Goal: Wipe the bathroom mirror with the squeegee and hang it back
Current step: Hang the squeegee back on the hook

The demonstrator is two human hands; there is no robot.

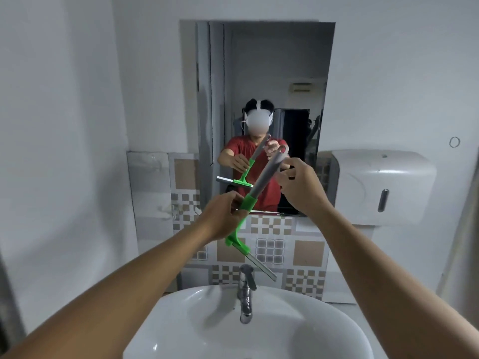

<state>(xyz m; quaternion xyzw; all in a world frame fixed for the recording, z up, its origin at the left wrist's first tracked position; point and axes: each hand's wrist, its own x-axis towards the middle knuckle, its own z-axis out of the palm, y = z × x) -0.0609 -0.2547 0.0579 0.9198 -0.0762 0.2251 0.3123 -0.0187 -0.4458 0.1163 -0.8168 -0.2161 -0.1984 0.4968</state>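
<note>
Two bare hands are holding one squeegee (255,193) in mid-air in front of the bathroom mirror (272,73), above the sink (324,332).

Left hand (224,217): its fingers (237,203) are closing round the green lower part of the handle, just above the bend where the handle meets the blade head.

Right hand (302,189): its fingers (285,176) are curling loosely beside the grey upper end of the handle; whether they are touching it or only nearing it cannot be told from this view.

Squeegee: the grey shaft is running up and to the right from the left fingers, its tip lying just left of the right fingers. The green neck is dropping below the left fingers to a crossbar, from which the blade (259,264) is slanting down to the right, its far end hanging just above the tap (246,294). The blade is standing clear of the glass.

Mirror: sitting behind both sets of fingers, showing the person in a red top holding the same tool.

Tiled wall panel (293,244): patterned brown and grey, lying below the mirror and behind the blade.

Wall dispenser (375,185): white, mounted well to the right of the right fingers.
</note>
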